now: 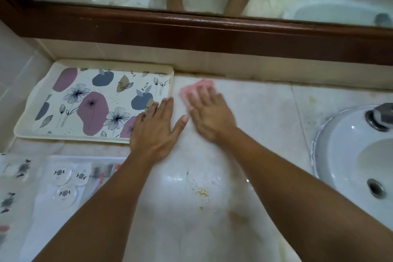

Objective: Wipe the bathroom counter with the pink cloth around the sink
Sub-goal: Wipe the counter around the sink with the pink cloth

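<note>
Counter (255, 112): pale, glossy, stone-look slab with thin seams, dulled by streaks and stains. The stretch well left of the sink seems to be the part being wiped.
Mirror frame (212, 34): dark brown moulded wood, a long bar on the wall behind the sink.
Sink (331, 134): white glazed ceramic, a round bowl with a raised rim.
Tray (70, 136): cream, rectangular with rounded corners, flower print; far left of the sink.
Left hand (155, 130): flat with fingers straight, resting on the tray's corner nearest the sink and holding nothing.
Right hand (210, 112): spread flat and pressing on the cloth; motion-blurred.
Pink cloth (197, 87): soft, ribbed and bunched small under the right fingers, just beside the tray on its sink side.
Residue (202, 192): yellowish crumbly smear left of the sink near the front edge, apart from the cloth.
Next move: probably firm strokes drawn towards that residue, then around the sink's rim.
</note>
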Demonstrator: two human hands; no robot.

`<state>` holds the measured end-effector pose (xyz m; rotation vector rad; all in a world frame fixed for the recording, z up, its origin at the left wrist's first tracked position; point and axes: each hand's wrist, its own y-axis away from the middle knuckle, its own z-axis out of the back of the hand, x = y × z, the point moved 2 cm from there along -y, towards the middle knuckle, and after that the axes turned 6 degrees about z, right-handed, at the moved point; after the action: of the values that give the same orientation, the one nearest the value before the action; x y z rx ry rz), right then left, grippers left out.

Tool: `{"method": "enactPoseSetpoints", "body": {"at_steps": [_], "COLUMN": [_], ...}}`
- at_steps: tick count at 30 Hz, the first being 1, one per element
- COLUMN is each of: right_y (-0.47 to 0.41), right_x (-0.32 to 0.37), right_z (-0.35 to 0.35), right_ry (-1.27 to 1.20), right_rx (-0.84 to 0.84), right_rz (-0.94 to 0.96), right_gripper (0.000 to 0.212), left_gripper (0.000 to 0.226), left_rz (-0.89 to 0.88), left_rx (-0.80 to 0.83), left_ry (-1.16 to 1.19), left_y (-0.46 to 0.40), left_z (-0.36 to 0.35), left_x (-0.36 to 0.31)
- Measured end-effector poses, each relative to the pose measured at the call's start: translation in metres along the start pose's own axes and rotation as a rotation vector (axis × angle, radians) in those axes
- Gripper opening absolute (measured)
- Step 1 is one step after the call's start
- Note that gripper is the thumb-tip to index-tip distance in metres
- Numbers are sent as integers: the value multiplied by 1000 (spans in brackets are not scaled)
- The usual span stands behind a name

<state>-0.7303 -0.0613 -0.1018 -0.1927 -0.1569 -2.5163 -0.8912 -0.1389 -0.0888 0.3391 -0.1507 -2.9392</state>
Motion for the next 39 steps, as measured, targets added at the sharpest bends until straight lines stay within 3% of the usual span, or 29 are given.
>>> {"method": "enactPoseSetpoints", "body": {"at_steps": [2,4,5,8,12,14,16,19,21,24,27,29,31,33,34,36,39], "right_y": [44,90,106,115,51,27,33,92,124,127,91,66,62,88,106,130,122], "right_x": [6,-28,-57,-133,-104,-51,-9,-19,-69,-152,-160,-126,-85,-68,-76,-113,-176], "right_z": [0,1,3,15,16,7,-4,-7,0,15,27,21,5,-1,0,7,21], "right_ry": [23,40,50,63,7,2,-14,21,40,57,32,24,29,33,44,93,96], "right_rx": [3,33,45,6,-70,-72,-67,-35,-35,-112,-158,-136,-127,-105,-86,-84,-84], "right_rz": [225,326,293,-47,-305,-211,13,290,182,-263,-517,-452,-207,1,17,-110,-468], "right_gripper": [56,52,53,55,66,64,58,51,52,59,68,63,56,52,52,57,63], "left_gripper": [81,79,79,82,83,82,81,80,83,87,86,80,74,75,78,83,85], "left_rz": [-3,0,6,2,8,2,-16,-34,-25,-19,-18,-77,-199,-279,-280,-241,-197], "left_rx": [-15,-16,-12,-21,-24,-27,-26,-40,-35,-30,-44,-107,-126,-64,-21,49,81], "left_ry": [-1,10,9,-20,-47,-53,-70,-78,-95,-201,-289,-302,-251,-169,-138,-102,-93], "left_y": [2,2,2,3,3,4,2,2,3,4,3,1,0,-1,-2,-5,-5], "left_z": [1,2,2,2,1,2,3,2,2,2,7,11,8,0,-4,-16,-30], "left_x": [-1,-2,-2,-4,-5,-6,-6,-4,-5,-7,-13,-25,-47,-69,-78,-84,-77]}}
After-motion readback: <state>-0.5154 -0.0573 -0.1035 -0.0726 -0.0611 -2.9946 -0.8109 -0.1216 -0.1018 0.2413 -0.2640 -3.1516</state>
